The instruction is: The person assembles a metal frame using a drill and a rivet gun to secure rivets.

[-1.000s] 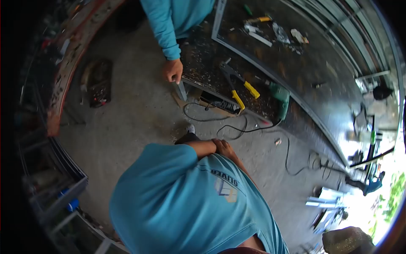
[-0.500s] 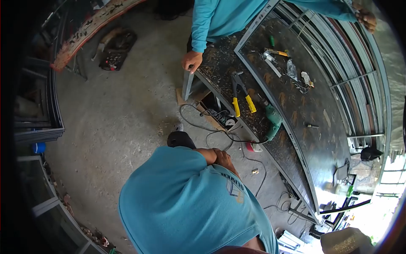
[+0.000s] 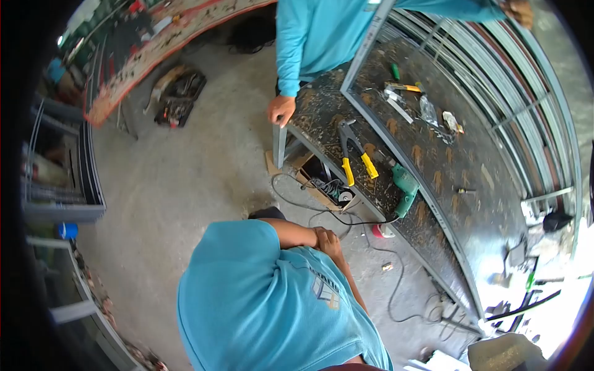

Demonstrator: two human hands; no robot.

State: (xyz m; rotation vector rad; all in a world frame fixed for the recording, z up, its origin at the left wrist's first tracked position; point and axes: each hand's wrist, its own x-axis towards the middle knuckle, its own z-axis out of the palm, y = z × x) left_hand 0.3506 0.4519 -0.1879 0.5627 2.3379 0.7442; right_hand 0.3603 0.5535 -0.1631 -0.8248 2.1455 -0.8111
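The person stands with arms drawn in against a teal shirt, and the left hand and right hand meet in front of the chest. They touch each other and hold nothing. The left one lies on top and hides most of the right (I cannot tell whether the fingers of either are spread or pressed together, they are too small and bunched).

The nearest thing to them is a black cord, which loops loose on the floor just beyond the knuckles, clear of both hands. It runs up to a green drill that lies on the edge of the workbench, well apart from the fingers. A small red and white object sits on the floor under the drill.

The bench top is dark and speckled with filings. Yellow-handled cutters lie on it beside the drill, and a long metal frame rests across it, with small tools and scraps inside its outline. A co-worker in a teal long sleeve rests one hand on the near corner of the bench. Their other hand is up on the frame's far rail.

The concrete floor is grey and dusty. An open tool case lies on it near the far wall, and stacked metal sections line the left side.
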